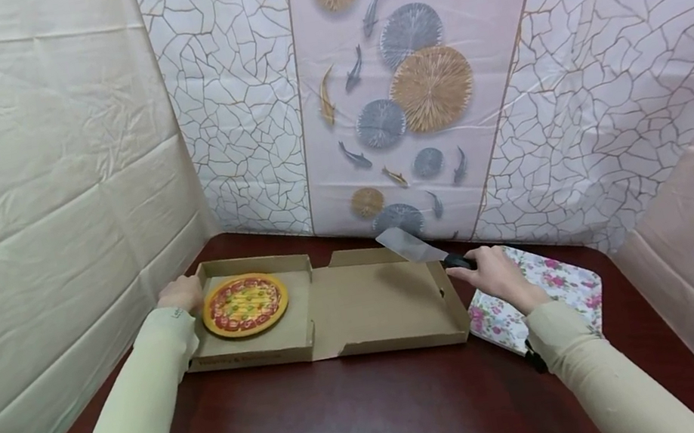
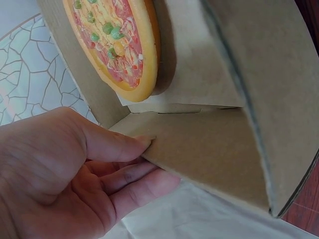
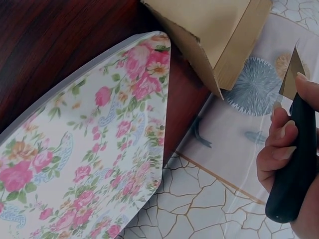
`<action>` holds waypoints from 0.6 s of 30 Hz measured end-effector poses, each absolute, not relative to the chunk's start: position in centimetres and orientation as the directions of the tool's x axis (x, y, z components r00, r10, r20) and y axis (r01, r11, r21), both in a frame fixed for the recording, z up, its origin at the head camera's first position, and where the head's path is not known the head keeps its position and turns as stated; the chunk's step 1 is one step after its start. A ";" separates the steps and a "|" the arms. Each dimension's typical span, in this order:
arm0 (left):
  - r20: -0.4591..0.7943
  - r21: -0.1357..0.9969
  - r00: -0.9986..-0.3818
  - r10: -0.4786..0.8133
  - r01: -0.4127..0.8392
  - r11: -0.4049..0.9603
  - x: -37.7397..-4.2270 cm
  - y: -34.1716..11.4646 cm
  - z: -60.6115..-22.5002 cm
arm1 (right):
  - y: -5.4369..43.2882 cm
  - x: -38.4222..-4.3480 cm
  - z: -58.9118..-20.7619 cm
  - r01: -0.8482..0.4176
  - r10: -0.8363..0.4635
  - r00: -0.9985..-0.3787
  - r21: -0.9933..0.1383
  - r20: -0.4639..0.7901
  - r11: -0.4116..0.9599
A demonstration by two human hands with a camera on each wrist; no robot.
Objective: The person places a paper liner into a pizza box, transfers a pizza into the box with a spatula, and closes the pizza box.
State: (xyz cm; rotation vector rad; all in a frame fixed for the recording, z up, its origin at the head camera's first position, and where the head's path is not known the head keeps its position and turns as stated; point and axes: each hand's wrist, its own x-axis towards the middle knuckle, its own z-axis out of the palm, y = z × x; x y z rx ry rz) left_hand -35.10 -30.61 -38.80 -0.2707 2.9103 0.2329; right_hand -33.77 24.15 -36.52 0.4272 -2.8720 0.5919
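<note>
An open cardboard pizza box (image 1: 382, 302) lies on the table, its lid folded out to the right. In its left half sits a round pizza (image 1: 245, 305) with red, yellow and green toppings, on a paper sheet. My left hand (image 1: 181, 294) pinches the box's left side wall (image 2: 199, 154) between thumb and fingers, beside the pizza. With my right hand (image 1: 497, 272) I grip the black handle (image 3: 294, 164) of a spatula. Its flat metal blade (image 1: 410, 245) points left over the back right corner of the box lid, raised above it.
A white board with pink flowers (image 1: 561, 280) lies to the right of the box, under my right forearm. A black object (image 1: 535, 356) shows at its front edge, partly hidden. Dark red table (image 1: 353, 415) extends in front. Fabric walls (image 1: 233, 113) enclose the back and sides.
</note>
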 end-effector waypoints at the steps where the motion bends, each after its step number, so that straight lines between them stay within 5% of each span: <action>1: -0.219 0.136 -0.962 -0.163 -0.196 0.971 -35.0 -30.6 -38.8 | 24.3 -33.7 -36.6 -0.314 -0.244 -0.943 -0.362 0.225 0.878; 18: -0.209 0.145 -0.967 -0.147 -0.179 0.973 -34.9 -30.7 -38.8 | 25.9 -33.7 -36.6 -0.310 -0.235 -0.943 -0.362 0.235 0.879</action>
